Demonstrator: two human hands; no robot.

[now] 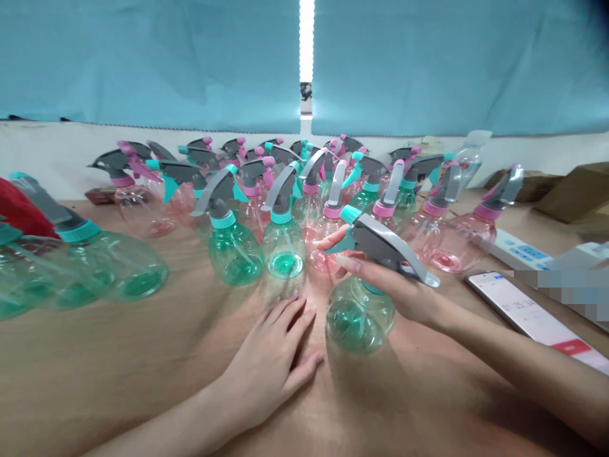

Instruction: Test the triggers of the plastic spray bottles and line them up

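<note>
My right hand point(394, 285) grips a green spray bottle point(360, 320) around its neck, below the grey and teal trigger head. The bottle is nearly upright, slightly tilted; I cannot tell whether its base touches the table. Flat on the wood to its left lies my left hand point(276, 349), fingers stretched forward and holding nothing. Just beyond those fingertips stand a clear-green spray bottle point(285, 247) and a darker green spray bottle point(235, 254). A pink spray bottle point(325, 254) is partly hidden behind my right fingers.
Many more pink and green spray bottles crowd the back of the wooden table point(190, 381). More green bottles point(137, 273) stand at left by a red item point(23, 203). At right are a phone point(528, 311), a white power strip point(521, 247) and a cardboard box point(578, 190).
</note>
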